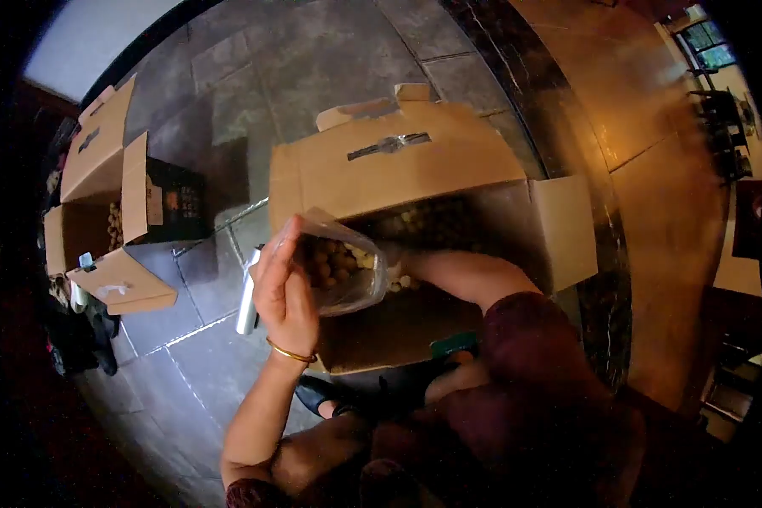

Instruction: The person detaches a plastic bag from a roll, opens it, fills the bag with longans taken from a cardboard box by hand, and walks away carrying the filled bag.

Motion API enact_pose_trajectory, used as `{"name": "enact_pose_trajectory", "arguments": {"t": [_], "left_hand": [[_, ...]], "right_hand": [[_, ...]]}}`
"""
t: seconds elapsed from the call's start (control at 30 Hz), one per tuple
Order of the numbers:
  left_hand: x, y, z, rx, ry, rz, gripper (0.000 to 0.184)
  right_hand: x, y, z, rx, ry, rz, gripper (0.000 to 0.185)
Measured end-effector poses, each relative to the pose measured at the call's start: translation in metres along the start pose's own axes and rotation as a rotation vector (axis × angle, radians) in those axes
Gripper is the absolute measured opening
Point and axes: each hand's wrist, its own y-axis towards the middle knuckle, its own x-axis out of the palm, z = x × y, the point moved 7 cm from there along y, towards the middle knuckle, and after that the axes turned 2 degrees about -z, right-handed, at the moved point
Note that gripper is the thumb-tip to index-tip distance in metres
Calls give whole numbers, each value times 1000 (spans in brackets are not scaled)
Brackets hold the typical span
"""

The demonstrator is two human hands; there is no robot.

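Observation:
A clear plastic bag with several round, tan pieces inside hangs open over the near left part of a large cardboard box. My left hand, with a gold bangle at the wrist, holds the bag by its left side, fingers together and pointing up. More round pieces lie in the shadowed inside of the box. My right forearm reaches into the box from the right. The right hand is beside the bag's right edge, mostly hidden and dark, so its fingers cannot be made out.
To the left stands a second open cardboard box with similar round pieces. A silvery roll is on the grey tiled floor just left of my left hand. Dark furniture is at the far right.

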Motion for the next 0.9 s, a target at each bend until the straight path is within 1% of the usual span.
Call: {"name": "enact_pose_trajectory", "arguments": {"t": [0.27,0.37,0.47,0.57,0.63,0.7,0.73,0.83,0.9], "left_hand": [[1,-1,1,21,-36,5,42],[-1,-1,9,29,73,3,42],[-1,-2,8,40,94,7,42],[-1,-1,4,27,23,17,43],[-1,0,4,13,39,7,43],[-1,-1,4,5,45,5,43],[0,-1,3,4,44,9,43],[-1,-1,6,4,98,10,43],[-1,-1,8,3,115,5,44]], "right_hand": [[-27,-10,18,-34,-49,113,30],[-36,-10,19,-48,-63,167,31],[-45,-9,21,-61,-72,226,31],[-53,-10,26,-72,-92,302,32],[-52,-13,31,-69,-111,340,32],[-46,-15,36,-39,-187,299,32],[-39,-17,38,-4,-287,225,31],[-62,-22,13,-61,-266,214,32],[-21,-25,39,-104,-285,105,35]]}}
